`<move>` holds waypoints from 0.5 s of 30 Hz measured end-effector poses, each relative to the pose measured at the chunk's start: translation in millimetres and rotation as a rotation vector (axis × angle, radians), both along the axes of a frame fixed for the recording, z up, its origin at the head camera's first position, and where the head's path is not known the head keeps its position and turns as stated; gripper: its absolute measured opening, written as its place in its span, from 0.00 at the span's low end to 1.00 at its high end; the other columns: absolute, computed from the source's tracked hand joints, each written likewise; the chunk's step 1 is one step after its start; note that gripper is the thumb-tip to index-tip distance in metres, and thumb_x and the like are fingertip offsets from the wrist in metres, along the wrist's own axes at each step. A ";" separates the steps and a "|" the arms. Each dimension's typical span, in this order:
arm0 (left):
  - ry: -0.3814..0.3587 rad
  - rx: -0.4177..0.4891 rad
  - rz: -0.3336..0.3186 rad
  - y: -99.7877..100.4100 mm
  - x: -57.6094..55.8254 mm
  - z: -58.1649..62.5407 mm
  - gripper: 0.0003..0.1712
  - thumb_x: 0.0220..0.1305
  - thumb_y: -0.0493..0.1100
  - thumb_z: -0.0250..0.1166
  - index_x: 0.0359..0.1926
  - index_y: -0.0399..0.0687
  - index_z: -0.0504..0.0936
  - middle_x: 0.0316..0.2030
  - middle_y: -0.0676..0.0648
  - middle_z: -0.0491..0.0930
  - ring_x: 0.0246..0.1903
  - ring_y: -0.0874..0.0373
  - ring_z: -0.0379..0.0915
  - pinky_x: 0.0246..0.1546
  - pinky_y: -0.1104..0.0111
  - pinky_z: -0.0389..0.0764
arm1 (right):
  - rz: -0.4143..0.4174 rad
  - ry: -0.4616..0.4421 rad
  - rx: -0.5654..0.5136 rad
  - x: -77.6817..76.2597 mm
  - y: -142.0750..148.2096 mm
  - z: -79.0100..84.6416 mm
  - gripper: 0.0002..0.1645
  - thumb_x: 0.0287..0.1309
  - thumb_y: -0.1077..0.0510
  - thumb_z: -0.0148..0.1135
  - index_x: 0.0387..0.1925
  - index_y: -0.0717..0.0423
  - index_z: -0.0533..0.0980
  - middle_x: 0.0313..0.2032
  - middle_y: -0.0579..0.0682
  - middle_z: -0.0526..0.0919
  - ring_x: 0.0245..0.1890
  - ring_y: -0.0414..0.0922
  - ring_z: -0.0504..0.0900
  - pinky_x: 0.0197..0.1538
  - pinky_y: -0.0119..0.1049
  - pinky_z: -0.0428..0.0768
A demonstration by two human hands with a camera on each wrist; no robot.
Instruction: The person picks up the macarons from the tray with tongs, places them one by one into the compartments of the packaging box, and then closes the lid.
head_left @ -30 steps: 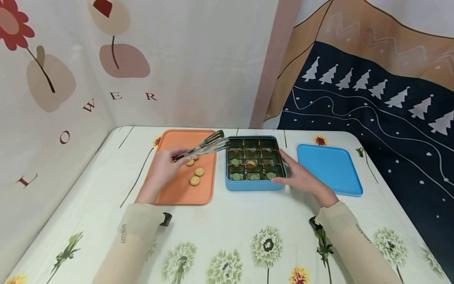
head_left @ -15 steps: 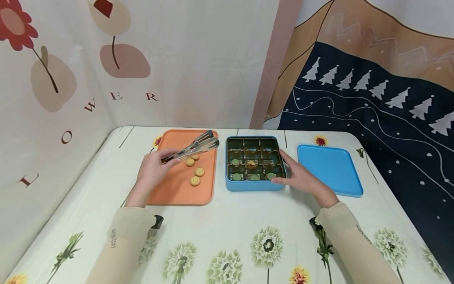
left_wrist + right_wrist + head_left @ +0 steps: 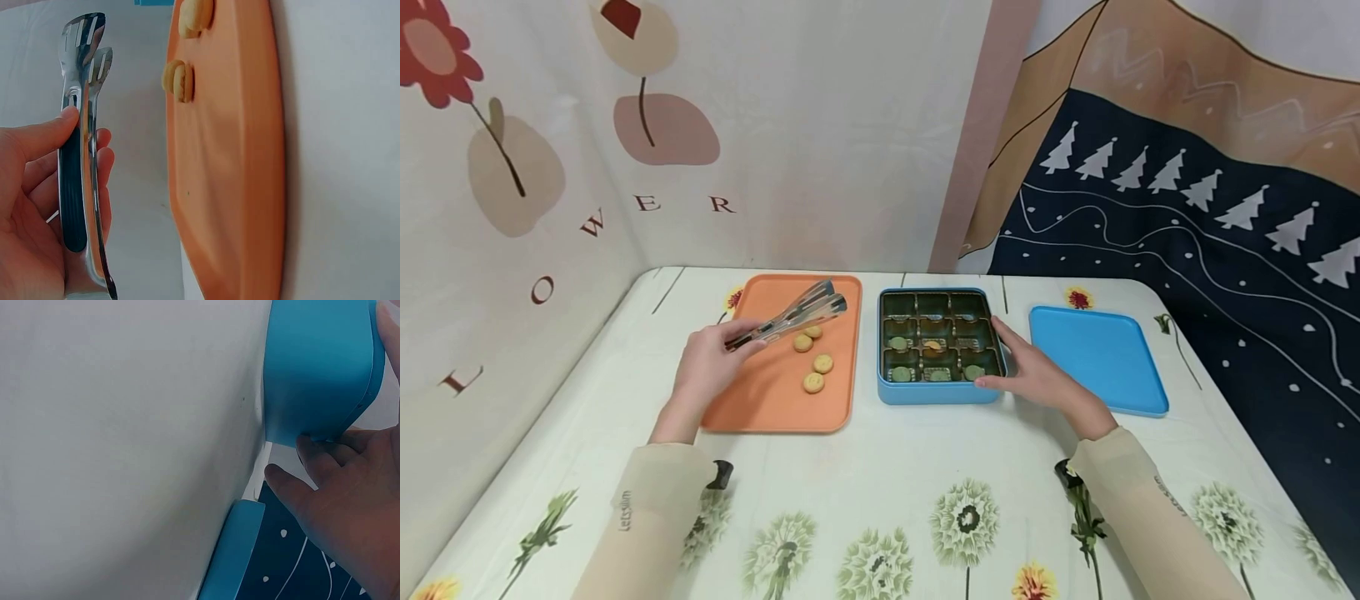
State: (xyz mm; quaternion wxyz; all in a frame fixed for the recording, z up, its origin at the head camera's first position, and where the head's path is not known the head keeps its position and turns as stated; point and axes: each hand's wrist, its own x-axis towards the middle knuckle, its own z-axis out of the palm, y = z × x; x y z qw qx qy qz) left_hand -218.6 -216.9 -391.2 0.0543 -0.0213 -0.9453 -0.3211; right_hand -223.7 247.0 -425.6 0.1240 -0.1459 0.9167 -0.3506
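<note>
- Behind a white surface (image 3: 887,458) with printed dandelions hang a pale cloth (image 3: 820,167) with flower drawings and a dark-blue cloth (image 3: 1135,225) with white trees.
- On the surface, from left to right, lie an orange rectangular tray (image 3: 775,404), a light-blue square box (image 3: 936,393) with nine dark compartments, and a flat blue lid (image 3: 1097,358).
- The left hand (image 3: 709,360) is clamped on silver metal tongs (image 3: 74,187) with dark grips; the tips are apart, with nothing between them, above the tray.
- The right hand (image 3: 1032,368) holds the box at its right side, the thumb around the front corner.
- Small round yellow biscuits (image 3: 823,363) lie on the tray; four can be seen. In the box, green round pieces (image 3: 901,374) fill the front row and the middle row's left compartment; an orange piece (image 3: 932,345) is in the centre.
- I judge the step as returning for another biscuit. The next move probably calls for lowering the tips around one and squeezing gently, because it may crumble.
- Compared with one second ago, the tongs went from the box's left edge back over the tray; the box and right hand stayed.
</note>
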 end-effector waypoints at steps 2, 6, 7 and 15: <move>-0.005 -0.003 0.001 -2.2 -0.2 -1.2 0.23 0.69 0.49 0.65 0.60 0.43 0.81 0.54 0.37 0.83 0.54 0.39 0.78 0.52 0.47 0.75 | 0.002 -0.001 0.001 0.0 -0.1 -0.1 0.66 0.58 0.40 0.70 0.80 0.48 0.34 0.80 0.57 0.38 0.78 0.65 0.44 0.71 0.70 0.54; -0.010 -0.005 0.006 -5.8 -0.3 -4.1 0.24 0.69 0.49 0.65 0.60 0.43 0.81 0.54 0.36 0.83 0.54 0.38 0.78 0.53 0.47 0.75 | -0.006 -0.010 -0.005 -0.1 -0.3 -0.1 0.66 0.58 0.42 0.70 0.80 0.47 0.34 0.80 0.56 0.38 0.78 0.64 0.44 0.71 0.69 0.54; -0.011 -0.004 0.007 -6.5 -0.4 -4.8 0.24 0.69 0.49 0.65 0.60 0.42 0.81 0.53 0.36 0.84 0.54 0.38 0.78 0.53 0.46 0.75 | -0.003 -0.009 -0.002 0.0 -0.4 0.1 0.67 0.58 0.41 0.70 0.80 0.47 0.34 0.80 0.56 0.38 0.78 0.65 0.44 0.71 0.70 0.54; -0.039 -0.017 0.027 -10.5 -1.0 -10.9 0.23 0.70 0.48 0.64 0.60 0.42 0.81 0.51 0.37 0.85 0.53 0.39 0.79 0.51 0.48 0.75 | -0.002 -0.015 -0.009 0.7 -1.3 2.0 0.67 0.58 0.42 0.70 0.80 0.46 0.33 0.80 0.55 0.37 0.78 0.64 0.44 0.71 0.69 0.54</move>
